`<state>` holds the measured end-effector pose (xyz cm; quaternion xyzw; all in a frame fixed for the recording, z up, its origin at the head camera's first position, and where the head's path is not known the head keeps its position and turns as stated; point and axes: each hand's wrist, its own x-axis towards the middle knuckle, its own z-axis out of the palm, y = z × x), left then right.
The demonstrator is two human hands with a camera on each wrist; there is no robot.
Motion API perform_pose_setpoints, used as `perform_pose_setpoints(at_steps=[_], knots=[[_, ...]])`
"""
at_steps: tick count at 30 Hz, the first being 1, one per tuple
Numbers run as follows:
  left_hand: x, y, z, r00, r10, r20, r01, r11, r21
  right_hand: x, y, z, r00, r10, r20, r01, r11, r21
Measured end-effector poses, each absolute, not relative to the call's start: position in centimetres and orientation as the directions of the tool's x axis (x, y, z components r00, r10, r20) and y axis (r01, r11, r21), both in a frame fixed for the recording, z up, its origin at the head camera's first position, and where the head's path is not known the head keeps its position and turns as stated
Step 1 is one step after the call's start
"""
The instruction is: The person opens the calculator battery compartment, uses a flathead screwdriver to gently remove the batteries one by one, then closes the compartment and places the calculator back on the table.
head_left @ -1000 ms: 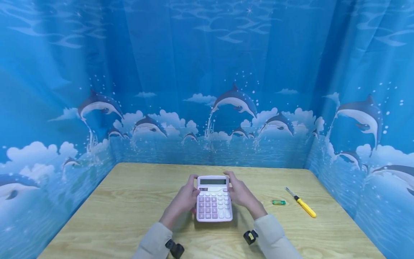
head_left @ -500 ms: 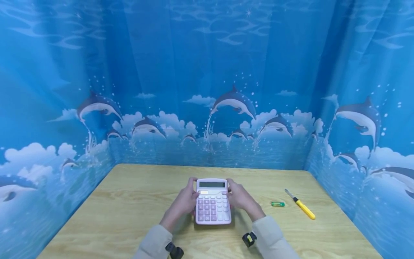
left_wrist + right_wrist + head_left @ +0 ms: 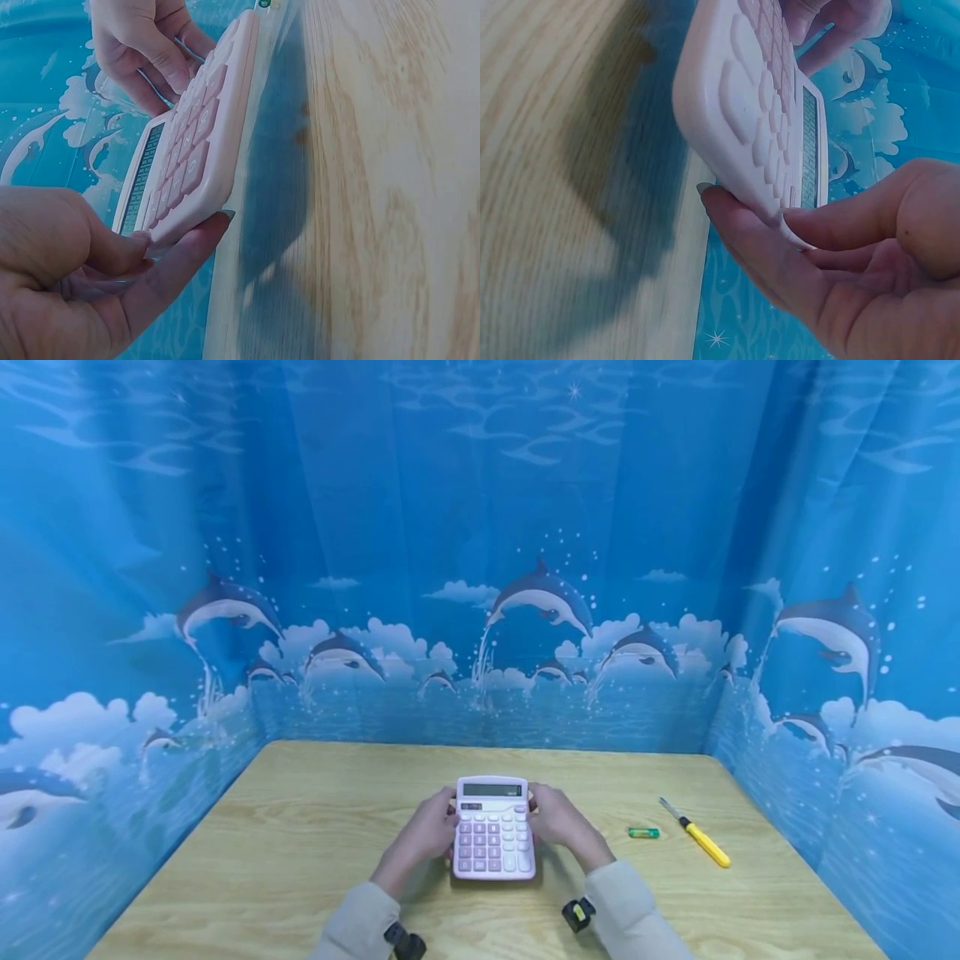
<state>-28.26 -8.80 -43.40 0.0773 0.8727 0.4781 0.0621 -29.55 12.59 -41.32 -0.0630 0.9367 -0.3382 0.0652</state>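
A pink calculator (image 3: 495, 831) with a dark display strip is held up over the table between both hands, its keys facing the head camera. My left hand (image 3: 429, 828) grips its left edge; in the left wrist view the thumb lies at the front face and a finger (image 3: 176, 277) runs underneath. On the opposite edge my right hand (image 3: 558, 818) pinches it the same way, thumb on the face and fingers (image 3: 757, 240) behind. Wrist views show the calculator (image 3: 727, 127) tilted, with its shadow on the wood. Its back is hidden.
On the wooden table (image 3: 315, 827), right of the hands, lies a small green battery (image 3: 643, 832). Beside it is a screwdriver (image 3: 705, 843) with a yellow handle. A blue dolphin-print curtain (image 3: 480, 568) encloses the back and sides.
The calculator sits slightly lower in the head view than a second ago, and the glare over its small solar panel has come and gone. Fingers at its upper corners have drawn lower along the edges.
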Motion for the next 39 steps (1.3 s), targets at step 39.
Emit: perform_pose_setpoints(at_steps=[39], knots=[[-27.9,-9.1,-44.0,-0.971,0.181,-0.154,-0.027,0.561,0.827,-29.5,11.9,-43.4,-0.973,-0.211,-0.099,-0.088,0.727,-0.681]])
